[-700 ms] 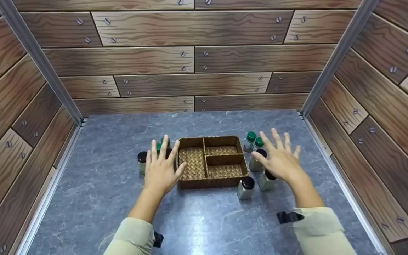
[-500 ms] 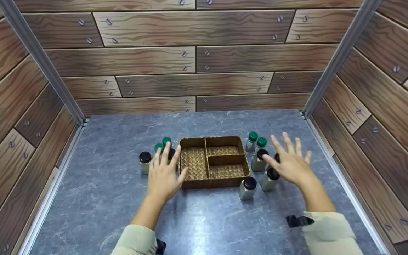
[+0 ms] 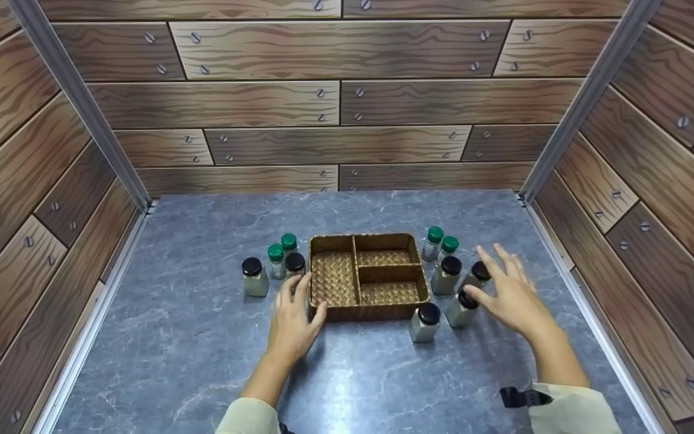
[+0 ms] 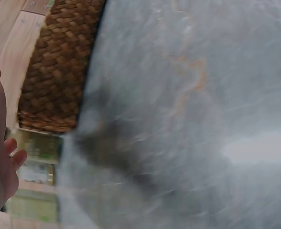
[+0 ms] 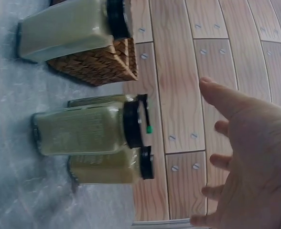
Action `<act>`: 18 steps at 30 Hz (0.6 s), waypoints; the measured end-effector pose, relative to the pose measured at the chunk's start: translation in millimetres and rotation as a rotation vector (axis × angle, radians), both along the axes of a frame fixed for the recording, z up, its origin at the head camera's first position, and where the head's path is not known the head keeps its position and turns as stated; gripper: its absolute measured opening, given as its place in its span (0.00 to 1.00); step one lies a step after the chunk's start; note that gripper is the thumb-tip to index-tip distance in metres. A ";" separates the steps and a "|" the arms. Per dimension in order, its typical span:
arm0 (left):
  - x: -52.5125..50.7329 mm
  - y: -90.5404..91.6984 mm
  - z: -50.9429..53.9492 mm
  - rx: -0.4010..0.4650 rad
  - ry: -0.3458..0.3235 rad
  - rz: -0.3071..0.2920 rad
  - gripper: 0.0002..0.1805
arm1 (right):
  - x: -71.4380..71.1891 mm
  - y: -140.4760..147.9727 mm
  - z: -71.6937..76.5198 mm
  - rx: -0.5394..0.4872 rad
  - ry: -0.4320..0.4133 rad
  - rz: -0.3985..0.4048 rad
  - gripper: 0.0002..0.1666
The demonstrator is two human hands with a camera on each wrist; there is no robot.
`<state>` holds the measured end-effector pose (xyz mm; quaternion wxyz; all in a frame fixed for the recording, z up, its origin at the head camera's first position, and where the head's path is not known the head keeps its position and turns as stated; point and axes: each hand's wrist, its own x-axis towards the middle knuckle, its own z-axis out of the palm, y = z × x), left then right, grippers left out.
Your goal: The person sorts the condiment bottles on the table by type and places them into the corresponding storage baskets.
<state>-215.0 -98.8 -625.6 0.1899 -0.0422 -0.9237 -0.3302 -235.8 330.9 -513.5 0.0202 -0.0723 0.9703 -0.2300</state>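
Observation:
A woven basket (image 3: 377,313) with three compartments sits mid-table, its bottoms bare. My left hand (image 3: 291,328) is at the basket's left front corner, fingers loosely bent; whether it touches the basket cannot be told. Just beyond those fingertips stands a black-capped jar (image 3: 294,263), partly hidden. My right hand (image 3: 512,304) hovers over the jars on the right with fingers spread. Its thumb is near the cap of one black-capped spice jar (image 3: 460,313), and the right wrist view shows a gap between hand (image 5: 260,157) and jars (image 5: 81,129).
Left of the basket are another black-capped jar (image 3: 255,278) and two green-capped bottles (image 3: 275,254). Green-capped bottles (image 3: 433,246) and more black-capped jars (image 3: 446,277) line its right side, one jar (image 3: 425,324) by the front corner. Wood-patterned walls (image 3: 335,102) enclose the table.
Both hands have come down and nearer the person, the right one also moving rightward. The left fingers have bent more, uncovering the jars on the left. Basket and jars stay put.

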 end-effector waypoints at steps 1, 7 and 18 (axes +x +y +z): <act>-0.1 0.4 -4.1 0.025 -0.006 -0.002 0.37 | 0.5 0.7 -2.3 -0.011 0.008 0.004 0.56; -3.4 2.2 -22.5 0.089 -0.048 -0.064 0.36 | 2.7 2.7 -12.3 -0.081 0.057 0.000 0.50; -16.2 6.0 -39.8 0.318 -0.129 -0.120 0.37 | 1.9 -2.8 -32.7 -0.083 0.007 -0.031 0.42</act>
